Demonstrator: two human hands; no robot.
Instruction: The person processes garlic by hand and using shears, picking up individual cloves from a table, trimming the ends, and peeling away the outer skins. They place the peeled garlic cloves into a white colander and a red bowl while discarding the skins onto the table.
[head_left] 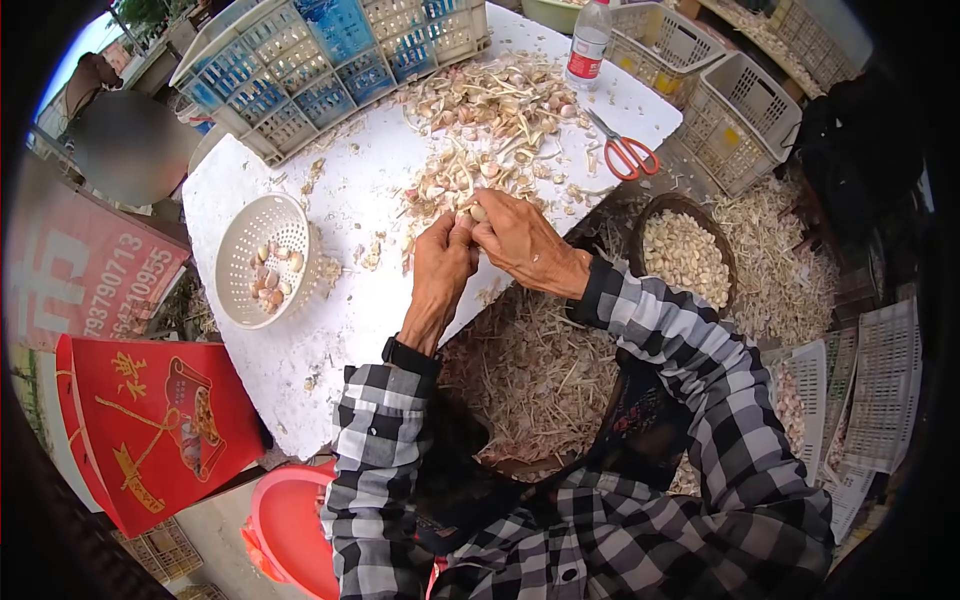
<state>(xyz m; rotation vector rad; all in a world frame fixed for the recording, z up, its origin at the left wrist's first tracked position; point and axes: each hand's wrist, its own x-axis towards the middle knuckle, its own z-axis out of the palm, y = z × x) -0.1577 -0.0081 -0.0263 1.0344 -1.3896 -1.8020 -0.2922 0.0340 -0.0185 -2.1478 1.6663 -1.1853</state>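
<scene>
Over the white table's (340, 320) edge, the left hand (443, 262) and right hand (515, 238) pinch one garlic clove (477, 213) between their fingertips. Just beyond sits a garlic pile (490, 110), with red scissors (625, 152) further right and a white colander (262, 260) off left.

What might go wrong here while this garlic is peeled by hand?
The garlic clove pinched between left hand and right hand may slip and get lost among the peels behind it. The white colander sits at the edge of the white board; a nudge might tip it off. The scissors lie near the far corner and may get knocked down.
</scene>
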